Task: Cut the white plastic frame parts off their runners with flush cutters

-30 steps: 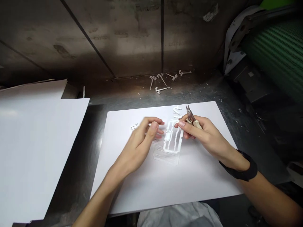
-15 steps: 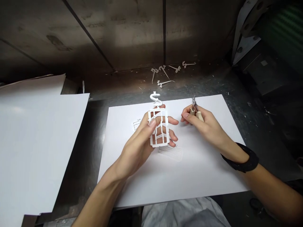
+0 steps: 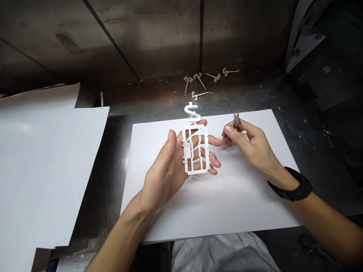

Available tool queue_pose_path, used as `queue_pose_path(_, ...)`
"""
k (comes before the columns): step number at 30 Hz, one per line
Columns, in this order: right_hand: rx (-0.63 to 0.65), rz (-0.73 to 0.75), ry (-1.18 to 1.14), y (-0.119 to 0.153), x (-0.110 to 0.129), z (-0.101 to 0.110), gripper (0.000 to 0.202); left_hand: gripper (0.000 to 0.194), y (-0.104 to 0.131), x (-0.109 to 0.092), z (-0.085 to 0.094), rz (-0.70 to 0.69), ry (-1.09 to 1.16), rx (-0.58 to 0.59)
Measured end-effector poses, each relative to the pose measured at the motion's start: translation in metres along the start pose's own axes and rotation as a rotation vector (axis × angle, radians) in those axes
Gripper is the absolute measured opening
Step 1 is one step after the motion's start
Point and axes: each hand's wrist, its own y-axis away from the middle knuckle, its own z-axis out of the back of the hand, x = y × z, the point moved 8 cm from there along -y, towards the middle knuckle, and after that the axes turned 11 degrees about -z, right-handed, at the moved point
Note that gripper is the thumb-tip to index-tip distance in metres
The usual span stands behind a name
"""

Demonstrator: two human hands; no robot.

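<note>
**Hands hold sprue and nippers above the sheet**

Both hands work over a white sheet (image 3: 198, 204) on the dark bench (image 3: 119, 113). Left hand (image 3: 170, 166) is cupped, palm up and turned inward, fingers spread narrow behind a white plastic sprue (image 3: 196, 153); the frame rests upright against the fingertips with the thumb standing free at its 9 o'clock edge. Held this way, the lattice faces the eyes, so its runners and small parts can be read, I judge. An S-shaped hook tops the frame at 12 o'clock, just past the far edge of the sheet as seen.

Right hand (image 3: 249, 147) sits at 3 o'clock of the sprue, close by but apart, closed around nippers (image 3: 238, 124); the beige grips are tucked into the palm and the metal tip points toward 12 o'clock, away from the frame. Whether the blades are parted is too small to tell. A black band (image 3: 295, 187) circles that wrist.

Flat on the sheet, just at 6 o'clock of the raised frame, lies a second pale piece (image 3: 208, 181), hard to make out against the white. Cut-off runners (image 3: 201, 85) lie scattered at 12 o'clock by the wall. Larger sheets (image 3: 42, 170) overlap at 9 o'clock.
</note>
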Motion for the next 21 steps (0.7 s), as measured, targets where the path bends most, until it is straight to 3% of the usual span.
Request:
queue_pose_path(8,-0.007,-0.02,-0.04,0.004,0.001,0.012,0.05,0.06,-0.004,0.003,0.006,-0.053,-0.12,-0.056)
queue_pose_path(13,0.006,0.027,0.016,0.005,0.012,0.01,0.042,0.026,-0.003,0.002,0.019,-0.156,-0.394,-0.194)
queue_pose_path(16,0.018,0.039,-0.021,0.007,0.014,0.008,0.038,0.021,-0.004,-0.003,0.025,-0.207,-0.541,-0.226)
queue_pose_path(18,0.007,0.027,-0.056,0.007,0.012,0.009,0.036,0.021,-0.005,-0.005,0.03,-0.192,-0.455,-0.268)
queue_pose_path(21,-0.014,-0.003,-0.088,0.008,0.007,0.012,0.033,0.023,-0.008,0.002,0.035,-0.065,-0.015,-0.316)
